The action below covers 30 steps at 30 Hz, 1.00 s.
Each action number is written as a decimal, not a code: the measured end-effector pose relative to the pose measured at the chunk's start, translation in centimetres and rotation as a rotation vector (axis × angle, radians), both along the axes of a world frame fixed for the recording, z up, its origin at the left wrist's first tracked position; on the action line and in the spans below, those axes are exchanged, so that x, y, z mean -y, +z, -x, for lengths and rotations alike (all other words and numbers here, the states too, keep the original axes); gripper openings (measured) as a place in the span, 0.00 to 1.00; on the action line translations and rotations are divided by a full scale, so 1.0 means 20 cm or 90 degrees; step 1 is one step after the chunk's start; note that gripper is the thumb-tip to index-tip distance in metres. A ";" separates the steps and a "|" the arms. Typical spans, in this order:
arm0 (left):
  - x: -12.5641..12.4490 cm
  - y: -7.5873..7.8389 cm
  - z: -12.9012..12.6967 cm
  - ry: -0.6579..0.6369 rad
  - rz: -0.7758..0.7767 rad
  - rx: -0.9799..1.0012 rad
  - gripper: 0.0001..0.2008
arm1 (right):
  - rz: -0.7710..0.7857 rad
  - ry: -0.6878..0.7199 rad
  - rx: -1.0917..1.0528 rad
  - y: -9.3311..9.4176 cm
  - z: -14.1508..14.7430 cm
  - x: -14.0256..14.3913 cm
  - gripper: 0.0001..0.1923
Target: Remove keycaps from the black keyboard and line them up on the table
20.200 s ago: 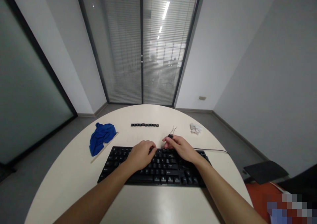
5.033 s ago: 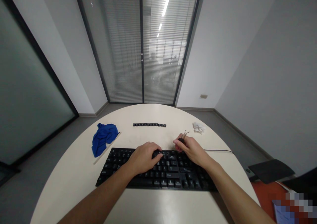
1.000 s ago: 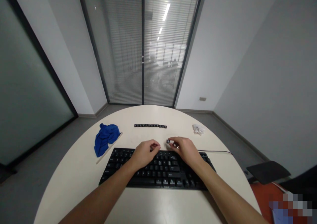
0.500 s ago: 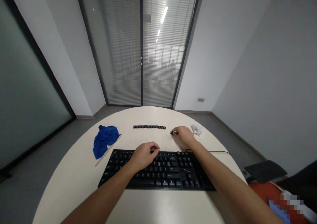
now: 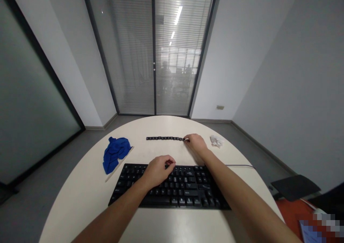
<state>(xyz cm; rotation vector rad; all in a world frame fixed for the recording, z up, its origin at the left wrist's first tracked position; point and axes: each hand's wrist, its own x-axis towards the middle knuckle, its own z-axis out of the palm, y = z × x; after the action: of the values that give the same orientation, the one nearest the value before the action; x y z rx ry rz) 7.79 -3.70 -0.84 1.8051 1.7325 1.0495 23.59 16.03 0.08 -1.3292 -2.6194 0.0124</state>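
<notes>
A row of small black keycaps (image 5: 163, 138) lies across the far part of the table. At the row's right end my right hand (image 5: 196, 142) pinches one more black keycap (image 5: 184, 140) between thumb and fingers, down at the tabletop. In front of me is a black keyboard (image 5: 158, 201), long side towards me. My left hand (image 5: 158, 171) rests over its upper middle, fingers curled and thumb tip near the index finger; whatever may be between them is hidden. Both forearms cover parts of the keys.
On the round cream table (image 5: 172, 223), a crumpled blue cloth (image 5: 116, 153) lies left beside a thin stick (image 5: 119, 165). A crumpled white tissue (image 5: 216, 141) is at right. The keyboard's cable (image 5: 239, 165) runs off the right edge. A dark chair part (image 5: 295, 186) stands beyond.
My right hand has moved left with the keycap, bringing it to the right end of the row. My left hand stays over the keyboard. The view has shifted slightly.
</notes>
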 end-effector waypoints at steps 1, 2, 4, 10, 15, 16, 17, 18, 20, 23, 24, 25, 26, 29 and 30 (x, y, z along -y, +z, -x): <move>0.00 0.00 0.00 -0.001 0.002 -0.001 0.09 | -0.002 0.000 0.000 0.00 0.00 0.00 0.15; 0.00 0.00 0.00 -0.002 0.004 -0.002 0.09 | -0.004 0.000 0.000 -0.01 0.01 -0.01 0.15; 0.00 0.01 0.00 -0.002 0.008 -0.006 0.09 | -0.008 -0.001 -0.002 -0.02 0.01 -0.02 0.15; 0.00 0.00 0.00 -0.003 0.001 -0.028 0.09 | -0.023 -0.001 -0.021 -0.03 0.02 -0.02 0.17; 0.01 0.00 -0.01 -0.010 -0.016 -0.060 0.08 | -0.032 -0.013 -0.055 0.03 -0.04 0.01 0.12; 0.01 0.00 -0.01 -0.011 -0.022 -0.069 0.08 | -0.036 -0.018 -0.073 0.06 -0.06 0.02 0.12; 0.01 0.00 -0.01 -0.013 -0.027 -0.078 0.07 | -0.040 -0.023 -0.098 0.08 -0.08 0.04 0.13; 0.02 0.01 -0.01 -0.017 -0.031 -0.088 0.07 | -0.039 -0.025 -0.157 0.10 -0.11 0.06 0.15; 0.03 0.02 -0.02 -0.028 -0.041 -0.111 0.07 | 0.010 0.005 -0.262 0.15 -0.16 0.11 0.20; 0.05 0.03 -0.03 -0.050 -0.053 -0.143 0.06 | 0.115 0.027 -0.344 0.18 -0.23 0.22 0.23; 0.05 0.03 -0.03 -0.055 -0.055 -0.151 0.06 | 0.129 0.034 -0.343 0.18 -0.25 0.26 0.24; 0.05 0.03 -0.03 -0.057 -0.054 -0.157 0.06 | 0.141 0.044 -0.339 0.18 -0.27 0.30 0.24; 0.05 0.03 -0.04 -0.057 -0.052 -0.163 0.06 | 0.162 0.050 -0.336 0.17 -0.29 0.33 0.24; 0.05 0.03 -0.04 -0.055 -0.046 -0.181 0.07 | 0.268 0.035 -0.366 0.11 -0.33 0.38 0.25; 0.05 0.03 -0.04 -0.056 -0.044 -0.186 0.07 | 0.296 0.035 -0.379 0.09 -0.34 0.39 0.25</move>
<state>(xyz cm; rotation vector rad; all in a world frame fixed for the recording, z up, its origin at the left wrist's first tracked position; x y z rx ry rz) 8.52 -4.63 -0.29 2.1461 1.7766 0.8542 30.38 8.26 1.83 -1.1344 -2.1933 0.9224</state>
